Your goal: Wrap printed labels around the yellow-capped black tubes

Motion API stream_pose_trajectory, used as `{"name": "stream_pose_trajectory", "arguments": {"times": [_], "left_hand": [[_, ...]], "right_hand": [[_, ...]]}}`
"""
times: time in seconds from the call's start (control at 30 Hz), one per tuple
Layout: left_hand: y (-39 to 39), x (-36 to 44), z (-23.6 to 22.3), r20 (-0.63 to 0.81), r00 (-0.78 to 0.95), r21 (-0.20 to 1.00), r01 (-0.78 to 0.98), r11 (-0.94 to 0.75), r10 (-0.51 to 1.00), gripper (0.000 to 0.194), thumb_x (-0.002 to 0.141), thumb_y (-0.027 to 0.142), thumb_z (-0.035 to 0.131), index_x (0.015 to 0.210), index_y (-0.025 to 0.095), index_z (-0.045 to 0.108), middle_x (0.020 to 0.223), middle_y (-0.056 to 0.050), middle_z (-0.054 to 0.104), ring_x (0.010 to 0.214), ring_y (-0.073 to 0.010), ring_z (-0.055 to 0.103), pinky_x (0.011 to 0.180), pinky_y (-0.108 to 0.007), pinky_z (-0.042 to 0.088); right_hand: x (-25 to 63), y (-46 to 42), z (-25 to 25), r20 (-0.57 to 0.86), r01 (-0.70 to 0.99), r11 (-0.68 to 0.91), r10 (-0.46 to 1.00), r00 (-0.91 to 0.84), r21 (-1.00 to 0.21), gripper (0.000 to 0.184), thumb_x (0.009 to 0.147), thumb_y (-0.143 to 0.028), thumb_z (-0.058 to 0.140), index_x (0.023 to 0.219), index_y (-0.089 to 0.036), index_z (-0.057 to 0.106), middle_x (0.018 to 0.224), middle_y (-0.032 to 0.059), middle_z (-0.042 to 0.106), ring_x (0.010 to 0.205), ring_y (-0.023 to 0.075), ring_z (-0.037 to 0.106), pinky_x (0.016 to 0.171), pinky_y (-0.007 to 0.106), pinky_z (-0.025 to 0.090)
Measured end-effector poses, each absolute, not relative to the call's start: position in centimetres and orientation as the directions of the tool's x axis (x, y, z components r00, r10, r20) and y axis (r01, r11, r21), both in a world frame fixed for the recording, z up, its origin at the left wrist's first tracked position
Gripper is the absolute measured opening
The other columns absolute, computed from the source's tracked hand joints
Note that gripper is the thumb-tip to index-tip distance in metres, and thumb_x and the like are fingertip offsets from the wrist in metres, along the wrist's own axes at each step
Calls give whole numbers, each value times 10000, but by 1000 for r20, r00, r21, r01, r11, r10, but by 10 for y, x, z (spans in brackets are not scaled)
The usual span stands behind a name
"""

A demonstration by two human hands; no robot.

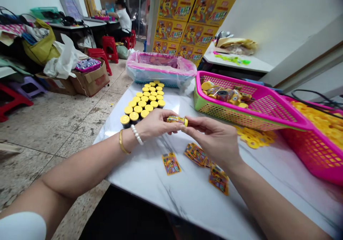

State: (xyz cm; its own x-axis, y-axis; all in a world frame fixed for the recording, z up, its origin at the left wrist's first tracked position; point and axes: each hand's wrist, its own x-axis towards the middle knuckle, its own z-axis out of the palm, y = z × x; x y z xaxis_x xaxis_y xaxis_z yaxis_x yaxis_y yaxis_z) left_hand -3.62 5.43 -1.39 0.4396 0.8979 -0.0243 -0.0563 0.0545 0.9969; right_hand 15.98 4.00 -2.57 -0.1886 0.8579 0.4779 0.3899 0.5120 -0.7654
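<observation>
Over the marble-patterned table (150,175), a small container with a printed wrapper and yellow end (177,120) lies sideways between both hands. The fingers of my left hand (158,123) are closed round its wrapped body. At the yellow end, my right hand (211,136) pinches with thumb and fingers. Beyond my left hand stand several dark containers with yellow lids (144,99), in rows. Below the hands lies a single printed packet (171,164). A fanned pile of similar packets (197,154) and another small stack (218,179) lie nearer my right hand.
A pink-and-green basket (241,113) holds wrapped containers, with yellow rings (254,138) before it. Another pink basket (316,154) holds yellow pieces. A plastic-lined basket (160,68) stands at the back, near stacked yellow boxes (177,6). A person (124,18) sits far left.
</observation>
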Motion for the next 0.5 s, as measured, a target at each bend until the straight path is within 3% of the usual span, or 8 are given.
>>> {"name": "stream_pose_trajectory", "arguments": {"times": [0.07,0.2,0.3,0.5], "left_hand": [[55,-37,-14,-78,468,992,-55,117,880,343,801,432,756,865,106,674,727,-22,648,598,-88,578,593,-240,429],[58,-40,-12,-210,461,966,-37,255,862,499,822,638,682,814,148,588,681,-12,613,531,-103,573,508,-241,364],[59,-42,-13,-143,457,979,-66,193,878,447,837,564,717,760,150,568,611,20,545,513,-77,511,510,-229,334],[63,-48,-9,-154,473,970,-92,223,867,398,845,508,733,888,119,660,779,-43,666,558,-71,539,547,-232,364]], "right_hand": [[158,41,-27,553,402,604,795,-249,-688,195,811,-263,789,1002,-230,774,919,38,803,768,204,762,743,354,648],[162,45,-26,747,459,793,573,-336,-402,188,838,-193,744,1004,-279,761,997,40,787,873,215,757,811,362,641],[167,46,-24,773,491,818,509,-378,-299,215,871,-185,707,1048,-301,744,1025,43,777,890,215,755,820,370,641],[173,49,-24,791,532,811,484,-374,-244,269,858,-172,734,1099,-290,711,1059,59,764,927,232,747,825,383,628]]}}
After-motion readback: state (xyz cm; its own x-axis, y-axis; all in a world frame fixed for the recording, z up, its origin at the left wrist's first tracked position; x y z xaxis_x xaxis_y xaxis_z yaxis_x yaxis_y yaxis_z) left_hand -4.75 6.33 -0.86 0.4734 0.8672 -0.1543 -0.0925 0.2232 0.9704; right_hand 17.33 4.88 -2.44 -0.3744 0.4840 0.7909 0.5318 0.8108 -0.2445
